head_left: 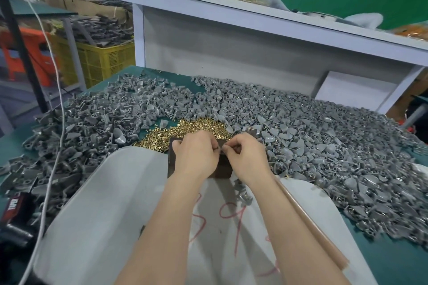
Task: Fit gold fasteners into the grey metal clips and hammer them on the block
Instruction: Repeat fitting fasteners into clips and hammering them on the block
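Left hand [196, 155] and right hand [246, 157] meet, fingertips pinching.

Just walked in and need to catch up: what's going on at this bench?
A person works with both hands over the dark block. The left hand and right hand meet above it, fingertips pinching a small piece, probably a clip; whether a fastener is in it is too small to tell. Gold fasteners lie heaped just behind the block, and grey clips cover the table around it. No hammering at this moment.
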